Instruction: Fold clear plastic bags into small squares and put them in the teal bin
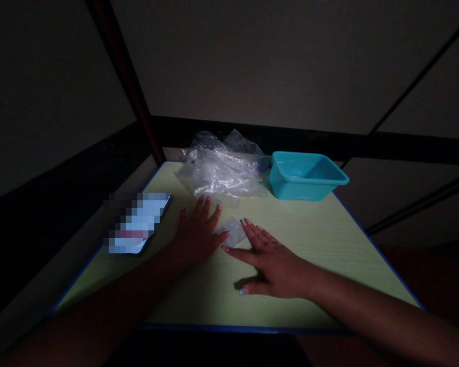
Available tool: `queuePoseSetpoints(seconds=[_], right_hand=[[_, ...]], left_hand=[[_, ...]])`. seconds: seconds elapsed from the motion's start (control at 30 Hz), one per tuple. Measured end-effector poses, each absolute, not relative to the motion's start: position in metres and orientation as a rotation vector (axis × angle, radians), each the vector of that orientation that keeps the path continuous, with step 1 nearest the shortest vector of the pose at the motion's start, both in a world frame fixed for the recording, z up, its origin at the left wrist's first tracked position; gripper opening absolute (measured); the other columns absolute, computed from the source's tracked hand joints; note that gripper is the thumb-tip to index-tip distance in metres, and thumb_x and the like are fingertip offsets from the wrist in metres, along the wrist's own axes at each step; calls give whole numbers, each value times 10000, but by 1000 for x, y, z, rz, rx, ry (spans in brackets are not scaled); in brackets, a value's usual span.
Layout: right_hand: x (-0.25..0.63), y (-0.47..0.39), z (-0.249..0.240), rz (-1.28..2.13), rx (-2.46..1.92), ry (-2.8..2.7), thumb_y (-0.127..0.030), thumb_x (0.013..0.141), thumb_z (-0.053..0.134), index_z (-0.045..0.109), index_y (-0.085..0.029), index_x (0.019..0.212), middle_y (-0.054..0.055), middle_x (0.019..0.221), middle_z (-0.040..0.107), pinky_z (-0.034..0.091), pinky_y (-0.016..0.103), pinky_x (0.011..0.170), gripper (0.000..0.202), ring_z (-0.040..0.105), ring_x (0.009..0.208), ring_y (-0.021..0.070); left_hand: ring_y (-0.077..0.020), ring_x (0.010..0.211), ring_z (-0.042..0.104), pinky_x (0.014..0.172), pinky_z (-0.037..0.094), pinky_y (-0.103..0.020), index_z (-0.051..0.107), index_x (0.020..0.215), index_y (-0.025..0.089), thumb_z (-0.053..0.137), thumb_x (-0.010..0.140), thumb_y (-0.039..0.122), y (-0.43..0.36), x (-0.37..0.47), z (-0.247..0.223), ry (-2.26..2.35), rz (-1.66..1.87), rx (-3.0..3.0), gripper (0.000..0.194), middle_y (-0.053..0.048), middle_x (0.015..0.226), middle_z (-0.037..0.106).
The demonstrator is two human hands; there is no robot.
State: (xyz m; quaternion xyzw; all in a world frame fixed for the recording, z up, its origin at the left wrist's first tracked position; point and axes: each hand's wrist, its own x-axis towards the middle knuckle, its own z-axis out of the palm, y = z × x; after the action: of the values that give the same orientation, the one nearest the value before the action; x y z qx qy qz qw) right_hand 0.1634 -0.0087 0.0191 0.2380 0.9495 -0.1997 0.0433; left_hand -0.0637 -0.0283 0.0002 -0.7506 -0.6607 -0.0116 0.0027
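Observation:
A small clear plastic bag (pixel 232 232) lies flat on the tabletop between my two hands. My left hand (pixel 199 232) rests with its fingers spread, the thumb reaching the bag's left edge. From the other side, my right hand (pixel 275 265) lies with fingers stretched out, its fingertips at the bag's right and lower edges. Whether anything is inside the bag I cannot tell. Just beyond my left fingertips sits a crumpled heap of clear plastic bags (pixel 222 171).
A turquoise plastic basket (pixel 304 189) stands at the table's back right. On the left lies a phone (pixel 139 224) with a lit, blurred screen. The pale table (pixel 309 224) has a blue edge, and dark wall panels rise behind it.

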Motion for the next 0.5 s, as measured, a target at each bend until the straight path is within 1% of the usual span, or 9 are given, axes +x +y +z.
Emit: queuePoseSetpoints(seconds=[0.07,0.1,0.13,0.23,0.3,0.4,0.5], right_hand=[[163,-8,19,-609,719,2915,-644,815,593,288,-321,1499,92,1564,-216,104,562,1142,815,-105,1428,398],[163,-8,19,-608,715,2922,-641,814,597,296,-318,1498,94,1570,-201,109,564,1141,814,-100,1430,397],[163,-9,19,-605,714,2929,-639,813,600,305,-314,1496,99,1575,-185,113,566,1140,812,-93,1432,398],[163,-9,18,-587,726,2933,-643,810,600,356,-291,1481,123,1588,-135,119,563,1140,796,-62,1435,407],[163,-10,17,-571,740,2935,-648,805,602,400,-276,1462,135,1592,-111,117,556,1144,782,-38,1437,413],[163,-10,15,-567,751,2951,-647,795,616,436,-266,1443,132,1595,-101,119,559,1142,773,-33,1439,413],[163,-10,16,-586,745,2937,-648,798,612,380,-280,1471,114,1592,-128,110,561,1144,801,-66,1438,403]], left_hand=[[-395,1461,57,1050,155,-717,300,1492,105,422,933,537,-27,-66,0,-2078,-85,-2331,717,-255,1568,130],[-404,1459,50,1047,158,-718,302,1495,123,423,935,531,-26,-66,-1,-2037,-134,-2360,704,-245,1574,117],[-414,1456,38,1045,160,-718,307,1498,161,422,936,531,-26,-66,-1,-1962,-190,-2420,683,-221,1584,102],[-442,1448,7,1043,150,-721,331,1482,330,406,931,574,-26,-65,-2,-1630,-313,-2682,607,-119,1611,75],[-450,1446,19,1032,147,-732,338,1464,388,397,925,599,-27,-63,-3,-1503,-313,-2786,582,-102,1610,95],[-446,1446,52,1023,172,-732,343,1458,395,430,928,567,-29,-61,-6,-1539,-276,-2781,564,-114,1603,130],[-448,1444,70,1036,181,-717,359,1453,387,467,932,507,-28,-63,-7,-1627,-282,-2712,546,-94,1604,140]])
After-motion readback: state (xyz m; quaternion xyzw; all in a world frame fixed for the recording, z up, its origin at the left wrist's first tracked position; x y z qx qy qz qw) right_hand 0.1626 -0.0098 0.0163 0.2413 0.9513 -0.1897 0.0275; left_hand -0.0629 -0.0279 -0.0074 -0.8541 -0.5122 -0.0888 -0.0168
